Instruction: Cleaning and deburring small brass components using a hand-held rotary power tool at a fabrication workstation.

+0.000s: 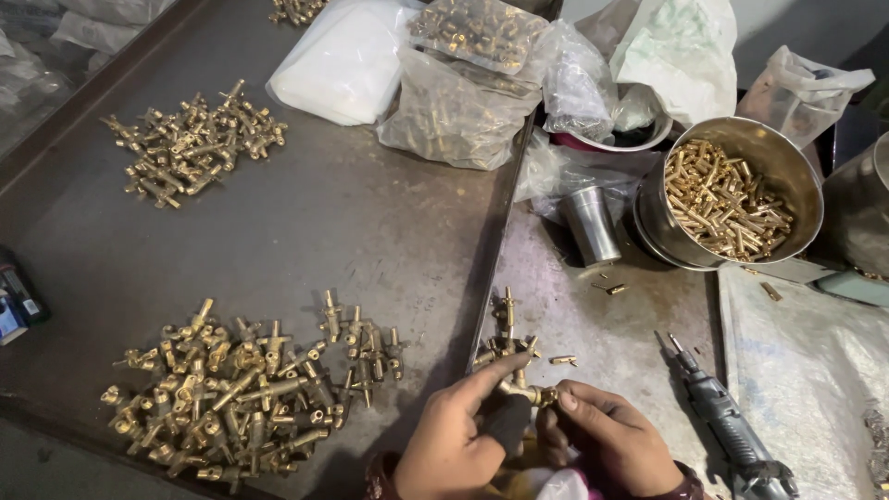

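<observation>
At the bottom centre my left hand (458,435) and my right hand (611,440) meet around one small brass valve fitting (530,393); the fingertips of both pinch it. Just beyond them a few more brass fittings (507,338) lie on the metal tray's raised edge. A large heap of the same brass fittings (243,393) sits to the left of my left hand on the dark metal tray (352,222). A grey electric screwdriver (727,426) lies to the right of my right hand, untouched.
A second heap of brass fittings (192,141) lies far left. A steel bowl (741,148) full of small brass pins stands at the right, a small steel cup (593,225) beside it. Plastic bags (454,97) of brass parts and a white bag (343,60) sit at the back.
</observation>
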